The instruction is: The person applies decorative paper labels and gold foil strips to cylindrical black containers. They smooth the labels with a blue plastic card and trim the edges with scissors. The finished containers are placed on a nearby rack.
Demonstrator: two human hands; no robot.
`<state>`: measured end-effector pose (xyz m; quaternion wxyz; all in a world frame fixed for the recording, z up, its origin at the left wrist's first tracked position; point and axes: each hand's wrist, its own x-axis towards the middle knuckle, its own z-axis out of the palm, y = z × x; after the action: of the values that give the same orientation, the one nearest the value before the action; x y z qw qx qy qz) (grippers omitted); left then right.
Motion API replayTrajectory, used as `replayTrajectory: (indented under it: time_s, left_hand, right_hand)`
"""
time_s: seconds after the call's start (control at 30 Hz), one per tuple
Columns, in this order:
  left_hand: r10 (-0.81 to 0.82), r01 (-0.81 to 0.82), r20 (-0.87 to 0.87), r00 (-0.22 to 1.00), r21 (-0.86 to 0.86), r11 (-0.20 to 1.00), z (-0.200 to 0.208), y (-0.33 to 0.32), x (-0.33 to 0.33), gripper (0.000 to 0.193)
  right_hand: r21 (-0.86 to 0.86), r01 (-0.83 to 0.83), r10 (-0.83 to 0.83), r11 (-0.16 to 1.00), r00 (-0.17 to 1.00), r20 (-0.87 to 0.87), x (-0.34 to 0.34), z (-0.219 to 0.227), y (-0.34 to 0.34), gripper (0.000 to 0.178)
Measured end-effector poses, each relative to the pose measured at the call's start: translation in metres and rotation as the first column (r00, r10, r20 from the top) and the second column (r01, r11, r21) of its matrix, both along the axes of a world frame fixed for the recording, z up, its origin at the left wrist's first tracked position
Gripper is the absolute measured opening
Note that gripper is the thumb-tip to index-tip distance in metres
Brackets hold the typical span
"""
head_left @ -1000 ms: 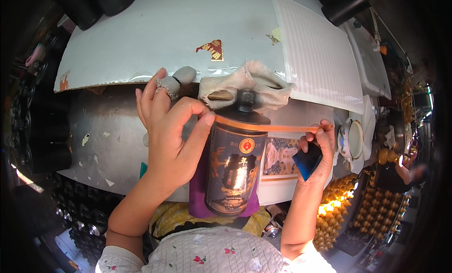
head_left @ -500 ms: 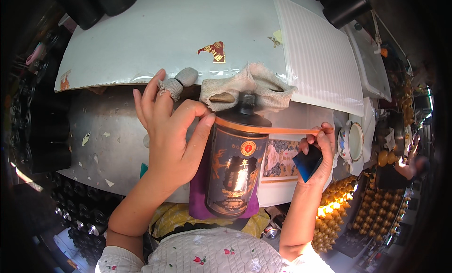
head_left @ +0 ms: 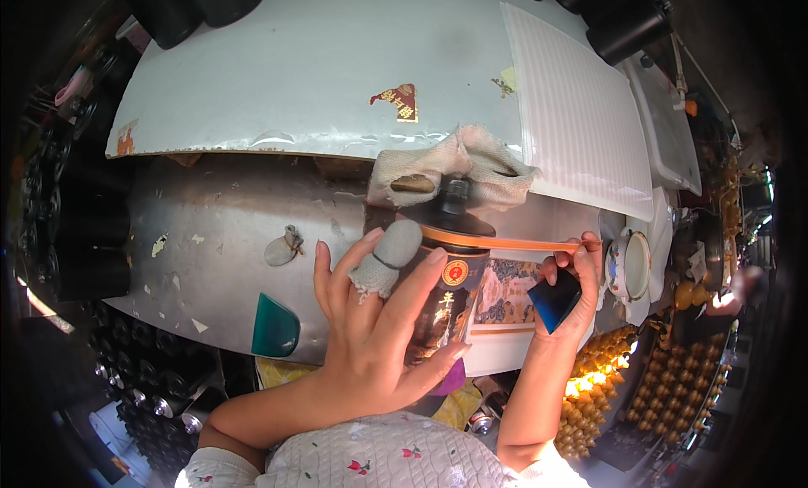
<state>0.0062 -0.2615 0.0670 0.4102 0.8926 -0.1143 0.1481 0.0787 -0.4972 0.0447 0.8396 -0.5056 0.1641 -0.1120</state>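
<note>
A dark bottle (head_left: 461, 301) with gold decoration and a black neck leans over my lap, its neck against a beige cloth (head_left: 421, 164). An orange strip (head_left: 530, 245) runs round its shoulder, with the free end drawn out to the right. My right hand (head_left: 581, 307) pinches that end and keeps a dark blue scraper-like piece (head_left: 555, 301) in the palm. Lying along the bottle's left side, my left hand (head_left: 370, 345) has its fingers spread, the index fingertip near the strip. A grey cloth finger cover (head_left: 397, 245) sits on one finger. The left hand hides much of the bottle.
On the metal surface left of the bottle lie a teal scraper (head_left: 276, 326) and a small grey tied cloth piece (head_left: 284, 246). A printed sheet (head_left: 505, 290) is right of the bottle, then an enamel bowl (head_left: 629, 265). Ribbed white sheeting (head_left: 581, 109) covers the table's far right.
My left hand has come down and right from the bottle's upper left edge onto its side, its fingers letting go of the strip there. The right hand still holds the strip's end.
</note>
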Motion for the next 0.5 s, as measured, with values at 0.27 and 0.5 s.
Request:
replayTrajectory:
  time_s: [0.27,0.5]
  left_hand:
    - [-0.002,0.0,0.018,1.0,0.115,0.993,0.014,-0.007,0.009,0.091]
    - [0.012,0.007,-0.1,0.995,0.187,0.982,0.008,0.0,0.011,0.103]
  right_hand:
    - [-0.002,-0.004,0.004,1.0,1.0,0.007,0.001,0.001,0.0,0.023]
    - [0.003,-0.013,0.013,1.0,1.0,0.003,0.0,0.0,0.0,0.022]
